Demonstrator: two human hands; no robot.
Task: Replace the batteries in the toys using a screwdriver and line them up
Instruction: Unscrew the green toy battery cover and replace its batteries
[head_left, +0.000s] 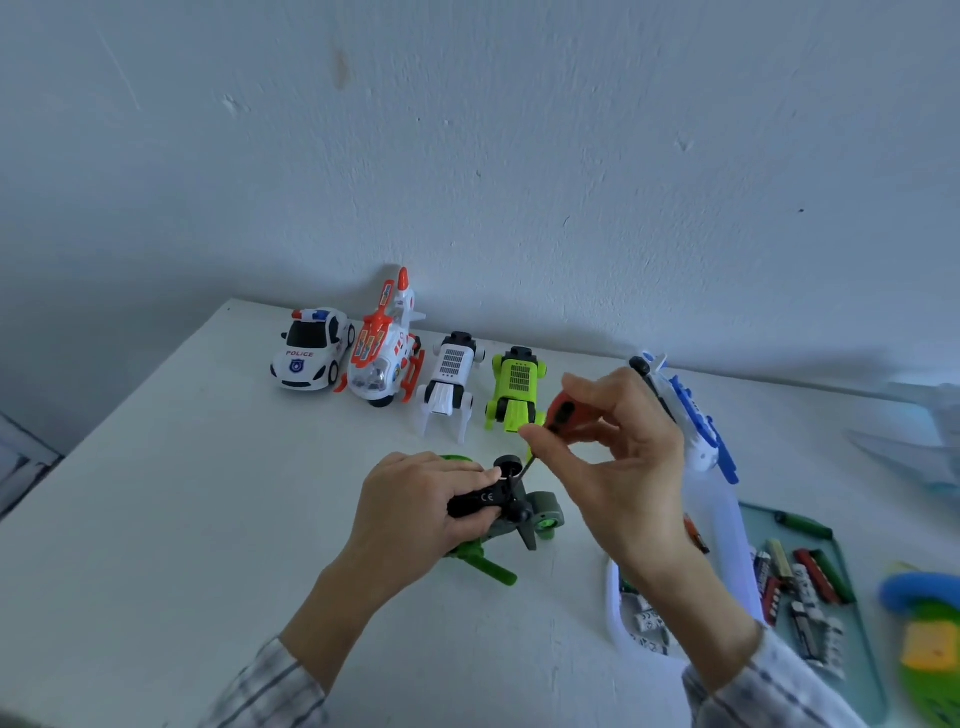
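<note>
My left hand (415, 501) grips a green and black toy helicopter (511, 525) lying upside down on the white table (182, 493). My right hand (618, 457) pinches the red handle of a screwdriver (558, 413), whose thin shaft points down at the toy's black underside. Along the wall stand a police car (310, 349), an orange and white helicopter (384, 348), a white robot toy (451, 376) and a lime green robot toy (516, 384).
A blue and white toy plane (691, 415) lies to the right. A white tray (615, 613) holds several batteries. A teal tray (852, 613) carries more batteries and a green screwdriver (802, 525). A blue, green and yellow toy (924, 629) sits at the right edge.
</note>
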